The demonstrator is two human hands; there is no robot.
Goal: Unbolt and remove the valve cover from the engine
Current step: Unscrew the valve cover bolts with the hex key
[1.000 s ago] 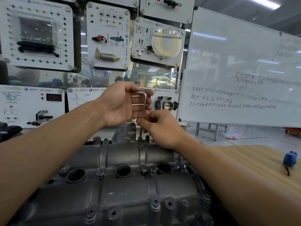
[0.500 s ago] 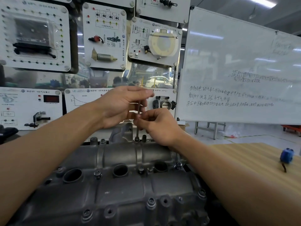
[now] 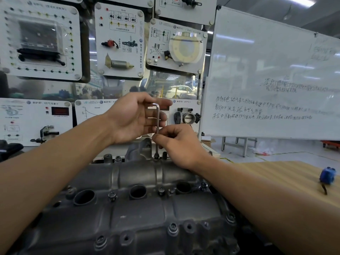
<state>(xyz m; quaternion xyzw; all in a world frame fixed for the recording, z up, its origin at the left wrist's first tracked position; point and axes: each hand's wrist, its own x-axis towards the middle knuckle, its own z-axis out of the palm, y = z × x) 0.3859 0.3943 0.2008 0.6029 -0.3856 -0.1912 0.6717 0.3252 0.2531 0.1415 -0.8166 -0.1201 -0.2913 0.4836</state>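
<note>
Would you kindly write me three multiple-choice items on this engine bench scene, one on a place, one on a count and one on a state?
1. Where does the blue object lie?
A. on the wooden table
B. on the floor
C. on a wall panel

2. How many round wells show in the valve cover?
A. one
B. three
C. six

3. How does the hex key stand?
A. flat on the table
B. upright in a bolt, held by both hands
C. hanging from a hook

Key: 1 A, it sits on the wood at the right. 2 B, three dark openings lie in a row. 3 B, the left hand holds its bent top and the right hand pinches its shaft.
</note>
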